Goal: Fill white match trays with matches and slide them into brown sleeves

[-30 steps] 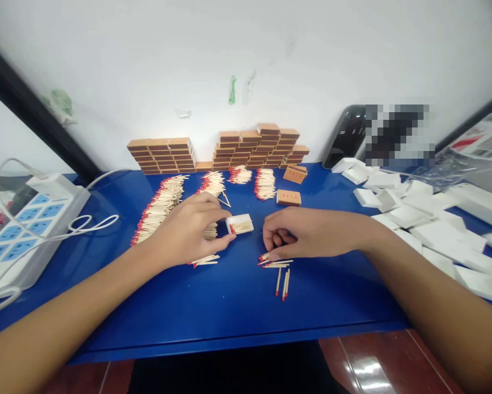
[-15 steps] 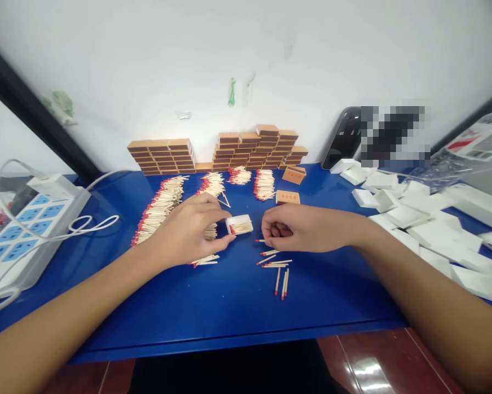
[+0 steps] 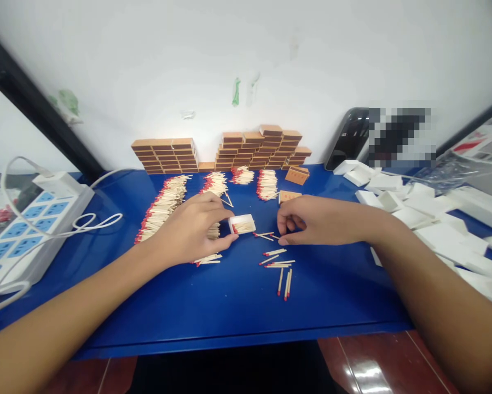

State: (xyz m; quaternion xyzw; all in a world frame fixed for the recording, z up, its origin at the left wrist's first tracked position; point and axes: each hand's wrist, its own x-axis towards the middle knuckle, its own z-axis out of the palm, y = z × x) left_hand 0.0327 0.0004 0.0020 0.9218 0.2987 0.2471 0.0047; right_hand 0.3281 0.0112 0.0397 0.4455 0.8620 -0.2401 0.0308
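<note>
Between thumb and fingers, my left hand grips a small white tray with red-tipped matches in it. To its right my right hand is curled, thumb apart from the fingers, over loose matches on the blue table. One match lies close to that thumb; no match shows between the fingers. More loose matches lie below the right hand. An orange matchbox is partly covered by it, and another matchbox stands behind.
Match piles lie left and behind. Stacked matchboxes line the wall. White trays are heaped at the right, near a black phone-like object. A power strip with white cables is at the left.
My right hand has moved slightly right and its thumb has parted from the fingers. Several loose matches now show between it and the tray. The view has shifted slightly.
</note>
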